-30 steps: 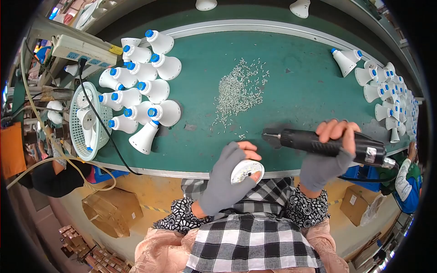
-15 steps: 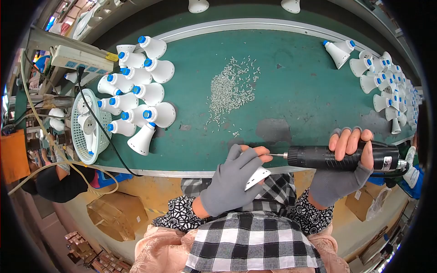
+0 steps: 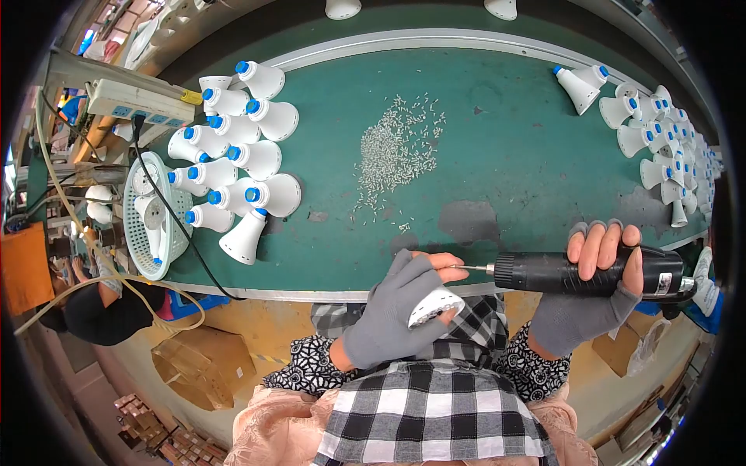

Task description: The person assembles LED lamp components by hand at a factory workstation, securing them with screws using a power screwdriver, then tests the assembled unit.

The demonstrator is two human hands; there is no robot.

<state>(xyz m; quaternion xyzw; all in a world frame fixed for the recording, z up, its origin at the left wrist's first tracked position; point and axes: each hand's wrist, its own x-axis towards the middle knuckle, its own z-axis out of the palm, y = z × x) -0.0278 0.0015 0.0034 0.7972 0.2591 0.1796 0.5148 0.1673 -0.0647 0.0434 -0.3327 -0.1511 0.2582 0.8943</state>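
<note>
My left hand (image 3: 396, 311), in a grey fingerless glove, is closed around a white lamp housing (image 3: 437, 305). The housing's wide slotted end faces down and right; its narrow end is hidden under my fingers. My right hand (image 3: 594, 287), gloved alike, grips a black electric screwdriver (image 3: 544, 272) lying level and pointing left. Its thin bit (image 3: 475, 268) reaches my left fingertips; whether it touches a screw there is hidden. Beyond my hands, a heap of small whitish screws (image 3: 392, 151) is spread on the green table (image 3: 326, 171).
White housings with blue ends (image 3: 268, 194) stand grouped on the left, and more (image 3: 653, 140) crowd the right end. A pale green basket (image 3: 186, 225) holds white parts at the left edge. Above it are a power strip (image 3: 140, 105) and a black cable (image 3: 175, 217) crossing the table.
The lamp housing has turned in my left hand, showing more of its wide end. My right hand and the screwdriver have shifted very slightly right and down.
</note>
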